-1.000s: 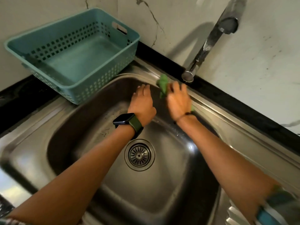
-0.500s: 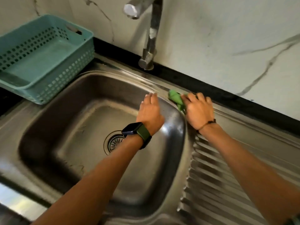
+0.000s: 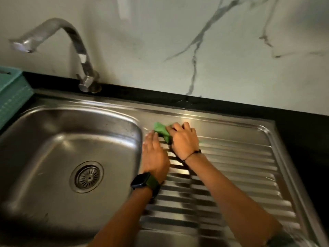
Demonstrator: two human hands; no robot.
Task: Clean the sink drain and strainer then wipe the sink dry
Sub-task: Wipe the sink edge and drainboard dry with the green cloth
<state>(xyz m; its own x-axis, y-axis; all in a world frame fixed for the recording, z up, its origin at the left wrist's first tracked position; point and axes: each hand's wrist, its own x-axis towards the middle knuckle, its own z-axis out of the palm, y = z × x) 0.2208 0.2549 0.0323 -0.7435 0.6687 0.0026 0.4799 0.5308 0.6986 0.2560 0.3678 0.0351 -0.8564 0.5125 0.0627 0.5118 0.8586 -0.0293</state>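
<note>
The right hand (image 3: 185, 139) has its grip clenched around a bunched green cloth (image 3: 161, 131), pressing it onto the top end of the ridged drainboard (image 3: 231, 168), just right of the basin's rim. Part of the cloth pokes out past the fingers toward the back edge; the rest is hidden under the palm. The left hand (image 3: 154, 155) lies flat with its grip released, fingers straight and together, resting on the strip between basin and drainboard, its fingertips touching or nearly touching the cloth. A dark watch (image 3: 142, 180) on a green strap sits on that wrist, and a thin dark band circles the right wrist.

The steel sink (image 3: 53, 139) lies to the left, with the strainer (image 3: 87, 177) seated in the drain at its floor. Behind it a curved tap (image 3: 71, 40) rises from the black worktop (image 3: 178, 99), spout turned left. A teal basket (image 3: 10, 97) shows at the left edge. A white marbled wall (image 3: 195, 41) backs everything.
</note>
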